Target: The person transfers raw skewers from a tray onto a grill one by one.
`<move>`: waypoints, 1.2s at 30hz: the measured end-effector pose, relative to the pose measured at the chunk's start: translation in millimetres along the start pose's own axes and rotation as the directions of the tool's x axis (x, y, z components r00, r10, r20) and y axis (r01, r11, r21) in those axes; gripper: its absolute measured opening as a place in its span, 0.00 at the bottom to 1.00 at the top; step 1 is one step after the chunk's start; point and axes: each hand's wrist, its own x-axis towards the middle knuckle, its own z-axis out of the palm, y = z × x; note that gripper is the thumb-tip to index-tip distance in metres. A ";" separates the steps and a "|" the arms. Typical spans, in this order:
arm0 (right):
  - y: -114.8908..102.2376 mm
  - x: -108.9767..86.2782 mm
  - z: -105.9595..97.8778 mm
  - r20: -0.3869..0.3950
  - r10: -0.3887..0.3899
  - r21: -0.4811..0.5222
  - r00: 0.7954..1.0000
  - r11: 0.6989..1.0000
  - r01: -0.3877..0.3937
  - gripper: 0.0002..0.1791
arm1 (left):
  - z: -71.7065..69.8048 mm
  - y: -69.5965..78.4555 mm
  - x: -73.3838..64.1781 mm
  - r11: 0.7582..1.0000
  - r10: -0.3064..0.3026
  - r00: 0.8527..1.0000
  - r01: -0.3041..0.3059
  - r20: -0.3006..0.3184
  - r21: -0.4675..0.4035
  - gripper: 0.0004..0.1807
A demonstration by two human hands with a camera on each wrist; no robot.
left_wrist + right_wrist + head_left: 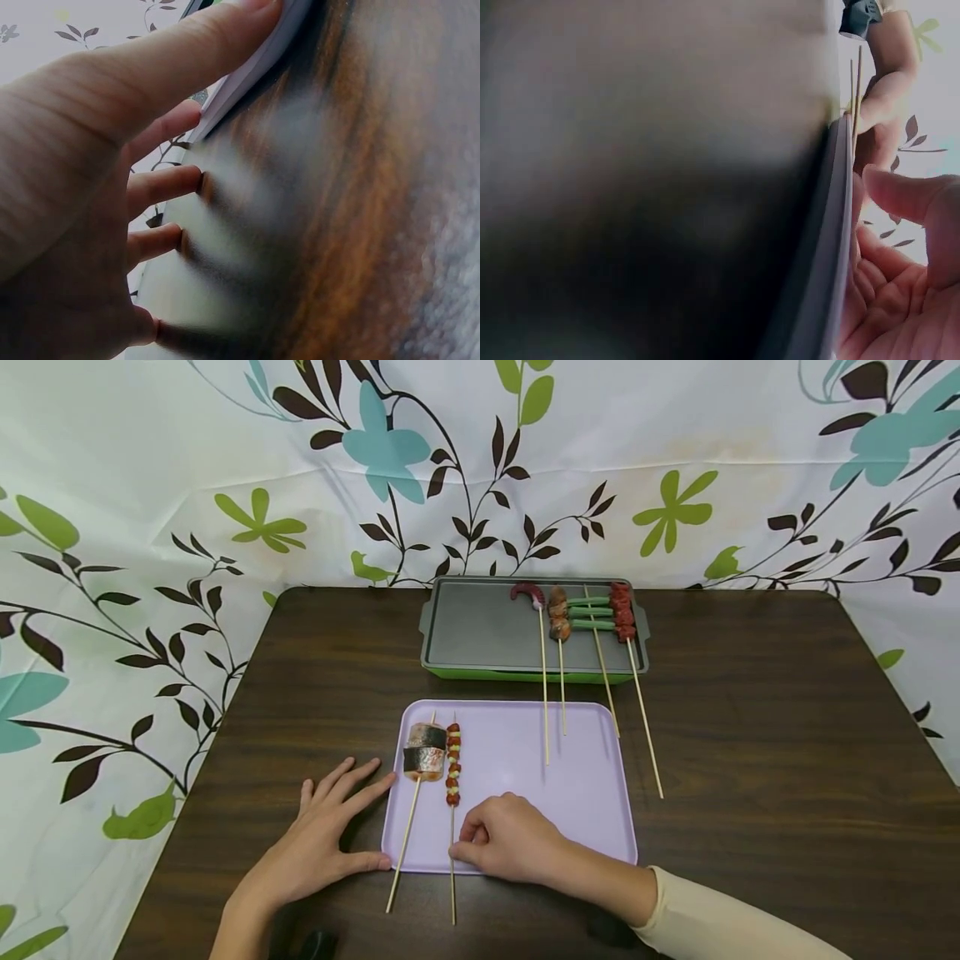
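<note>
On the lilac tray (pixel 525 827) lie two skewers side by side. The left skewer (pixel 426 762) carries chunky pale pieces with dark, silvery bands. Small red and pale green pieces line the thin skewer (pixel 453 764) next to it. My right hand (pixel 517 839) pinches the bare stick of this thin skewer between thumb and forefinger, low over the tray's front. With fingers spread, my left hand (pixel 322 831) rests at the tray's left side, its thumb (pixel 217 37) and forefinger touching the rim. The right wrist view shows the right thumb (pixel 907 193) close to the tray edge.
Behind the tray stands a grey-topped grill (pixel 472 627) with a green base. Several skewers lie on its right half, including a curled dark red piece (pixel 528 594) and red chunks (pixel 622 612). Their sticks reach forward over the tray and the brown table (pixel 750 735).
</note>
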 end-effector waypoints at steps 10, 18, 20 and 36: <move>0.0 5.4 11.1 -0.026 0.033 0.015 0.999 0.999 -0.033 0.15 | -1.1 -1.0 -0.2 1.000 0.000 1.000 0.000 0.004 0.000 0.53; -0.2 7.6 12.9 -0.037 0.006 -0.030 0.999 1.000 -0.007 0.14 | 0.3 -2.1 -1.0 1.000 -0.007 1.000 0.007 0.008 0.000 0.53; -0.1 7.7 13.0 -0.041 0.007 -0.025 0.999 1.000 -0.008 0.14 | 0.4 -2.1 -0.6 1.000 -0.005 1.000 0.005 0.007 0.001 0.53; 8.0 2.8 1.1 0.087 0.190 0.293 0.978 0.933 -0.207 0.09 | -1.1 0.7 -0.9 1.000 0.002 1.000 -0.002 -0.001 0.004 0.52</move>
